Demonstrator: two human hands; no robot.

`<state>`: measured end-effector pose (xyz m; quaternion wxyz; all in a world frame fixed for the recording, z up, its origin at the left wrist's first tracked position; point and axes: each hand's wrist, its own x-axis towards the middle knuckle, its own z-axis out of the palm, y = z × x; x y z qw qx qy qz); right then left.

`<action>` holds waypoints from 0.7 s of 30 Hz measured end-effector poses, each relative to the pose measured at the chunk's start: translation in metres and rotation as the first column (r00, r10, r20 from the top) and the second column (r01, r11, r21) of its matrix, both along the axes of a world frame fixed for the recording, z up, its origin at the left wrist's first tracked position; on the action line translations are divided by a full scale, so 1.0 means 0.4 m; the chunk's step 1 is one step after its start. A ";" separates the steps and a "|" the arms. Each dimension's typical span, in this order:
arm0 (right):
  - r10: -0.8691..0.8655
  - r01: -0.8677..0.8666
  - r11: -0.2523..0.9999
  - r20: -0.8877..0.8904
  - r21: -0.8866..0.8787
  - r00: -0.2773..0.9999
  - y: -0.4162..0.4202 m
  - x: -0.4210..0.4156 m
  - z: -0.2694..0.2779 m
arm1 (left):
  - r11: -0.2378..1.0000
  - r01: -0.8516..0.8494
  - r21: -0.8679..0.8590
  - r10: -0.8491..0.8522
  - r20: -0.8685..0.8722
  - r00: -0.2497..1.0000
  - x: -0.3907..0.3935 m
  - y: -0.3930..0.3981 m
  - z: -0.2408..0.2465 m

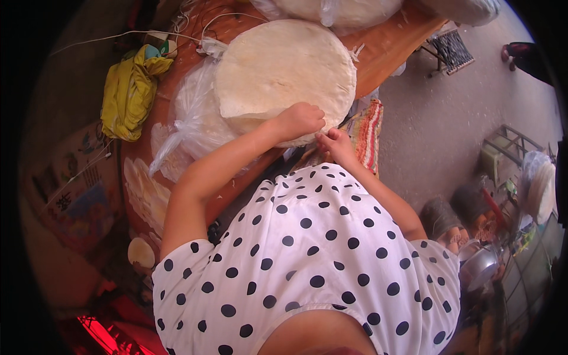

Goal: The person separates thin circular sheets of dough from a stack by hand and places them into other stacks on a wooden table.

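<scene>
A thick stack of thin, pale round flatbreads (284, 66) lies before me on an orange-brown covered table. At its near edge, my left hand (301, 120) is curled with the fingers closed on the margin of the top sheet. My right hand (338, 145) pinches at the same margin, thumb and fingertips close to the left hand's fingers. What lies between the fingertips is mostly hidden. Left of my left wrist, a slack fold shows along the stack's near side. A knotted clear plastic bag (195, 120) touches the stack's left side.
More bagged rounds (337, 11) sit at the table's far end. A yellow cloth or bag (131, 93) and loose pale pieces (144, 191) lie left. To the right are a striped cloth (370, 133), a folding stool (450, 51), a metal bowl (481, 268) and another person's leg (528, 57).
</scene>
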<state>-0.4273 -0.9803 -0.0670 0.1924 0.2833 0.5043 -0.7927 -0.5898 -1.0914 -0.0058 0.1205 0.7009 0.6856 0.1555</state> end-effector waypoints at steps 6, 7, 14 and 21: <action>-0.092 0.092 0.996 -0.004 -0.003 0.996 -0.002 -0.003 0.025 | 0.993 -0.118 -0.001 0.117 -0.119 0.986 0.035 0.012 0.019; -0.087 0.087 0.996 -0.005 -0.005 0.996 -0.002 -0.002 0.025 | 0.988 -0.151 0.003 0.151 -0.116 0.982 0.040 0.009 0.020; -0.093 0.093 0.996 -0.005 -0.003 0.996 -0.002 -0.002 0.022 | 0.977 -0.214 -0.014 0.213 -0.071 0.974 0.040 -0.013 0.021; -0.112 0.112 0.994 0.008 -0.011 0.994 -0.008 -0.004 0.019 | 0.946 -0.230 -0.231 0.188 -0.189 0.964 0.079 0.008 0.041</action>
